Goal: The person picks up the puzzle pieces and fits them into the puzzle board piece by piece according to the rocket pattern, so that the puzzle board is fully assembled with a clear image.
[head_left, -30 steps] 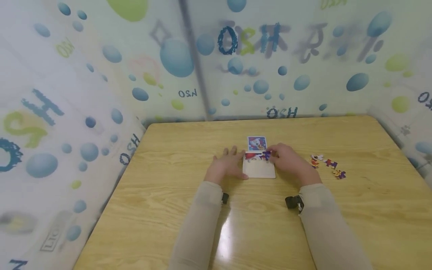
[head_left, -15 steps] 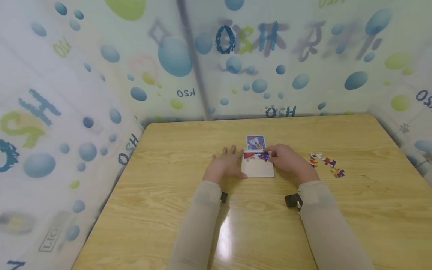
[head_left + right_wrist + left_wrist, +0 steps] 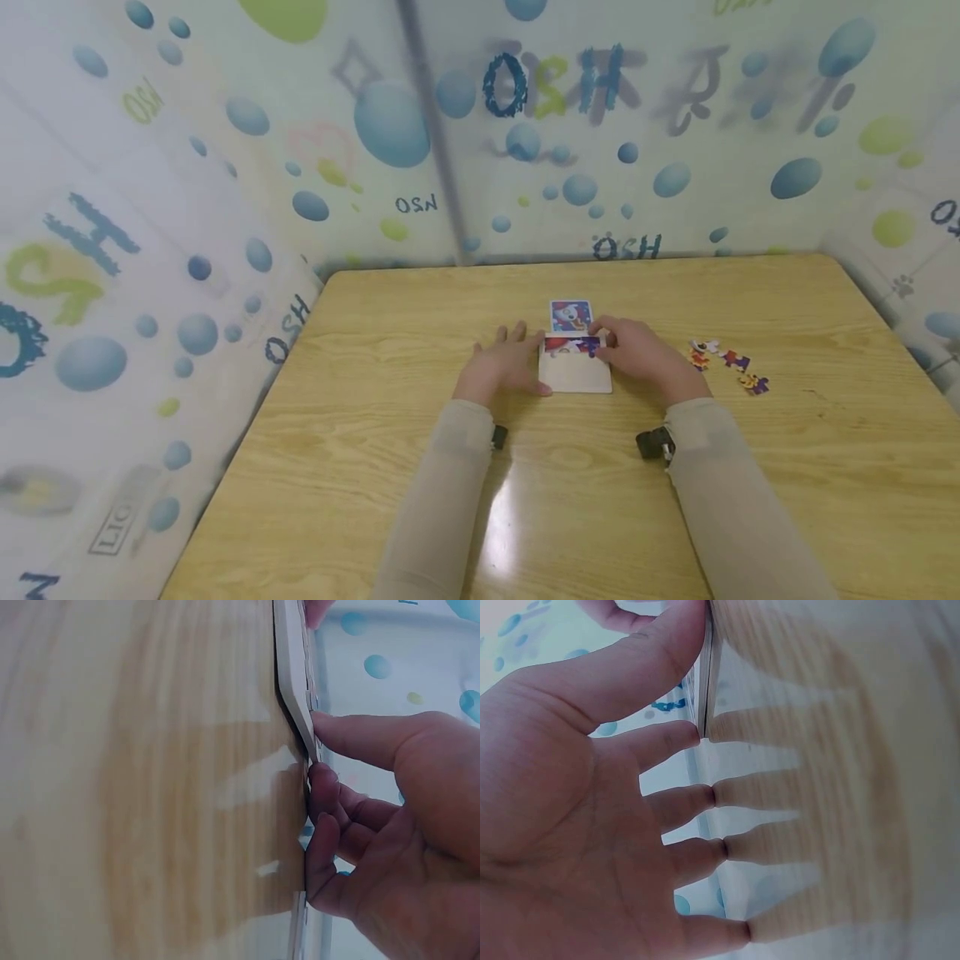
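A pale puzzle board (image 3: 575, 377) lies on the table, its top strip filled with a row of red and purple jigsaw pieces (image 3: 566, 345). My left hand (image 3: 501, 367) rests at the board's left side. Its fingers are spread straight, their tips on the tabletop, and the thumb lies against the board's edge. With thumb and curled forefinger, my right hand (image 3: 637, 357) pinches a purple puzzle piece (image 3: 592, 350) at the board's upper right corner; the hand partly hides it. In the right wrist view the thumb (image 3: 367, 736) sits over the board's edge (image 3: 294, 682).
A small picture card (image 3: 571, 316) with a white cartoon figure lies just beyond the board. Several loose puzzle pieces (image 3: 735, 362) are scattered to the right of my right hand. The wooden table (image 3: 360, 350) meets a patterned wall (image 3: 660, 208) at the back.
The fingers of my right hand have shifted slightly at the board's upper right corner. The left hand, board, card and loose pieces stay where they were.
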Tool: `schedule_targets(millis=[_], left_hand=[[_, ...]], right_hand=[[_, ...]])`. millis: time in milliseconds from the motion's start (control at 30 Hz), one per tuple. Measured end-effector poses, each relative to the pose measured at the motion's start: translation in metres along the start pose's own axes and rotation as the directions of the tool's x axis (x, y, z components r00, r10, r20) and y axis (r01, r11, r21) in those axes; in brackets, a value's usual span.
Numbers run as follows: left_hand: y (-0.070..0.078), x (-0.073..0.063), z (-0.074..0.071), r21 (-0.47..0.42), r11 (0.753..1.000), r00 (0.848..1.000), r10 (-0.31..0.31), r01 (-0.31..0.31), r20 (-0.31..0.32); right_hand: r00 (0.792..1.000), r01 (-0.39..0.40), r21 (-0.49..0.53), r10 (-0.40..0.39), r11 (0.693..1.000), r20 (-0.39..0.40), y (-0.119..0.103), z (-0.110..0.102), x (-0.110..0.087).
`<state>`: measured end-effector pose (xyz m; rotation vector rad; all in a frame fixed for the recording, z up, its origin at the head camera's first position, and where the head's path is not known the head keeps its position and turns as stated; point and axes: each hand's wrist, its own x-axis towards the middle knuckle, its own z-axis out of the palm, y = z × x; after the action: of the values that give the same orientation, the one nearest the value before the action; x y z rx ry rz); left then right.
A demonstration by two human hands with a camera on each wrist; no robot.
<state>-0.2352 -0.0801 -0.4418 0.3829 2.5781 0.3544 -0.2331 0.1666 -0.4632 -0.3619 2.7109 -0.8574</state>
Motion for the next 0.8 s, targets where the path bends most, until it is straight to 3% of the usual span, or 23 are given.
schedule_targets(millis=[467,800], left_hand=[[0.0010,0.0029,-0.0014,0.015,1.000,1.000,0.001,-0.001,0.007],[-0.0007,0.0057,0.0004,0.034,0.999,1.000,0.006,-0.006,0.007]], right_hand=[[0.997,-0.043,-0.007,0.043,0.999,0.059,-0.0020,-0.0047,0.0035],[0.996,-0.070,0.021,0.069,0.997,0.059,-0.0029,-0.0042,0.0066]])
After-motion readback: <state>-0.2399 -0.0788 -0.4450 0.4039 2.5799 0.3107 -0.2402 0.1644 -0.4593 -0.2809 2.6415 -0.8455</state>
